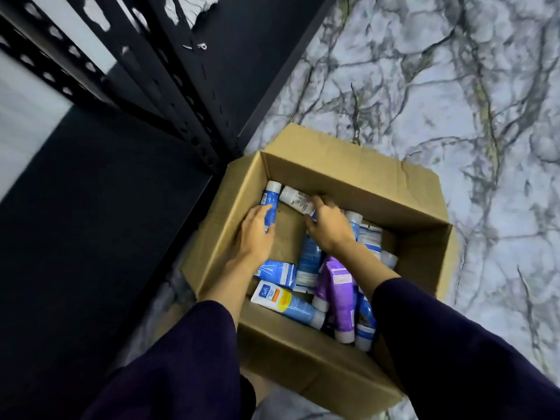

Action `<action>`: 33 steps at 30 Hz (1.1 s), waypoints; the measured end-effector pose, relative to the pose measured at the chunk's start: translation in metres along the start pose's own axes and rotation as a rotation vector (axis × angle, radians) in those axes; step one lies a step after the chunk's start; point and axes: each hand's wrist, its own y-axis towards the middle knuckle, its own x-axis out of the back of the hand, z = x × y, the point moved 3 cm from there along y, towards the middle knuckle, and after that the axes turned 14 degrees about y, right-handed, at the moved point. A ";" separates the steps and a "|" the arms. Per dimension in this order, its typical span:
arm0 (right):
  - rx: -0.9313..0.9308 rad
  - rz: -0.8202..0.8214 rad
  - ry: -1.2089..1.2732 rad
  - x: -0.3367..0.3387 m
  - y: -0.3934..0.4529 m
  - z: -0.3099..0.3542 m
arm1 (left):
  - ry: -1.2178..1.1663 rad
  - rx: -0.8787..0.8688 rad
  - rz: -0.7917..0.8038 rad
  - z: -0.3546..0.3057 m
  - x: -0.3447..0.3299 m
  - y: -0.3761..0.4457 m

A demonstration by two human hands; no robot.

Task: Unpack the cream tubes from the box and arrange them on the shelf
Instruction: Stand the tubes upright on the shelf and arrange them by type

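Hands reach into the open cardboard box [357, 177] on the marble floor [424, 86]. Left hand [254, 234] curls round a blue tube [269, 204] by the box's left wall; right hand's [328, 227] fingertips touch a white tube [295, 199] at the far wall, grasp unclear. More tubes [303, 286] lie heaped beneath the wrists, beside the black shelf [91, 207].

Brown corrugated cardboard for the box [342, 183], matt, a little creased at the flaps. Smooth plastic for the tubes [286, 301], with a soft shine and white caps; one purple tube [341, 294] among the blue. Black painted metal with punched holes for the shelf [169, 95], rather matt. Polished marble-look floor [439, 86], grey veins. Dark soft cloth for the sleeves [448, 338].
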 end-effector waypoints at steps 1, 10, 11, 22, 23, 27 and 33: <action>0.017 -0.008 0.003 -0.003 0.005 -0.001 | 0.002 0.001 0.007 0.000 -0.005 0.005; 0.045 -0.031 -0.179 -0.030 0.018 -0.007 | 0.188 0.162 0.065 -0.003 -0.038 0.020; 0.043 -0.029 -0.188 -0.032 0.017 -0.007 | 0.184 0.194 0.084 -0.001 -0.040 0.019; 0.100 0.017 -0.079 -0.036 0.007 -0.018 | -0.256 0.250 -0.384 0.006 -0.011 -0.019; 0.093 0.008 -0.062 -0.037 0.004 -0.018 | -0.317 0.266 -0.446 0.001 -0.006 -0.024; 0.020 0.012 -0.048 -0.039 -0.004 -0.017 | -0.509 0.264 -0.617 -0.019 0.019 -0.028; 0.097 0.070 -0.058 -0.040 -0.009 -0.011 | -0.846 0.138 -0.658 -0.056 0.065 -0.035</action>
